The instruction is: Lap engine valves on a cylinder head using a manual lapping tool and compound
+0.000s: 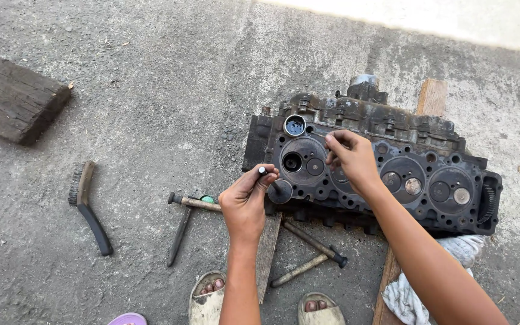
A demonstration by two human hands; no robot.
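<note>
A dirty black engine cylinder head (392,150) lies on wooden slats on the concrete, its round combustion chambers facing up. My left hand (245,198) grips an engine valve (278,189) by its stem, the round valve head pointing toward the cylinder head's near left edge. My right hand (350,157) rests fingers-down on the cylinder head's face, between the first and second chambers, with its fingertips pinched together. A small round open tin (295,125) sits on the head's left top corner.
A wire brush (85,204) lies at left. Two hammers (191,202) (314,242) and a chisel (179,238) lie near my sandalled feet (207,298). A thick wooden block (13,96) sits at far left. A white rag (458,253) lies under the head's right end.
</note>
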